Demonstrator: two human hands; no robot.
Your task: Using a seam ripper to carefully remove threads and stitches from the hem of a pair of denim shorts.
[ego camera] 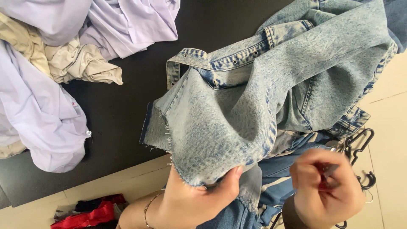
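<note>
- The single head-worn camera is looking steeply down from above, facing the black counter (127,106) and the pale floor (390,127) beside it.
- It is sitting close, so the left hand (195,199) and right hand (326,191) are filling the lower edge.
- No second view is sharing the scene.

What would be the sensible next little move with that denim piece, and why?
Probably bring the right hand, blurred and holding something small and red, up to the frayed hem of the denim garment. The left hand already pinches that hem, holding it up and spread.
</note>
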